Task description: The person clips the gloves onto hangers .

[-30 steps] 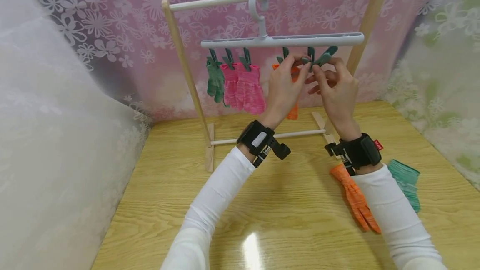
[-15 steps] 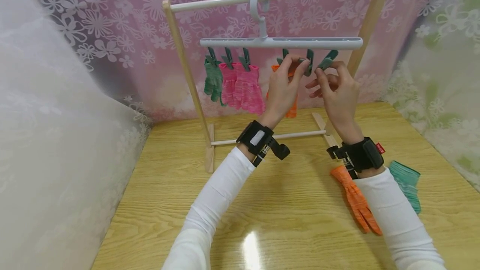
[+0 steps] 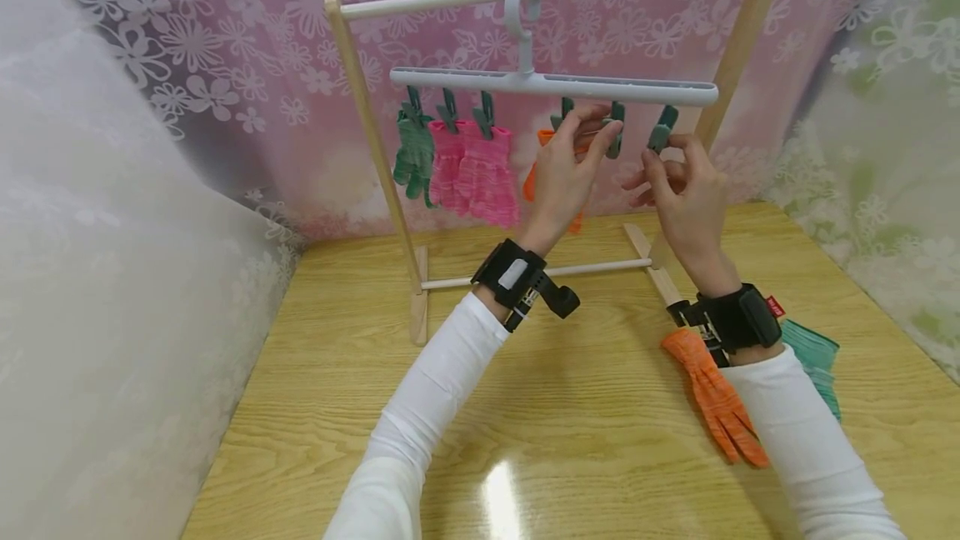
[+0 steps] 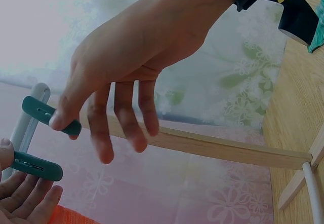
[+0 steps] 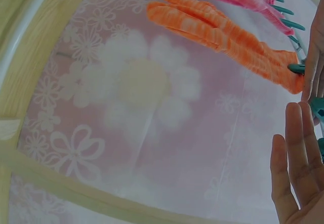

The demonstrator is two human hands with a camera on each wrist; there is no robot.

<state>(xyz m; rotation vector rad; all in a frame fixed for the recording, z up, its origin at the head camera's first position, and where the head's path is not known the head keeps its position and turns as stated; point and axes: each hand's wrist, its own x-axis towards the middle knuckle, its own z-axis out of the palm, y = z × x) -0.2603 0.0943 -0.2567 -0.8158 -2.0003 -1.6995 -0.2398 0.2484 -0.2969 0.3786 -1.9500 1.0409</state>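
Observation:
My left hand (image 3: 564, 169) pinches a dark green clip (image 3: 616, 132) under the right half of the grey hanger (image 3: 600, 87). Thumb and index finger of my right hand (image 3: 690, 190) hold the outermost green clip (image 4: 50, 114), its other fingers spread. No cloth shows in either clip. Beside my left hand hangs an orange glove (image 5: 217, 36), partly hidden behind that hand in the head view. Further left, a green glove (image 3: 414, 158) and pink gloves (image 3: 480, 177) hang from other clips.
A wooden rack (image 3: 360, 107) with a white top rod carries the hanger. Near my right forearm, another orange glove (image 3: 712, 394) and a green knitted piece (image 3: 813, 352), partly covered by the sleeve, lie on the wooden table (image 3: 525, 407). Flowered curtains stand behind and at the sides.
My right hand has moved right and slightly down with its clip, which now hangs more upright, apart from the left one. The hanger has shifted left, its right end lower; my left hand stays nearly in place.

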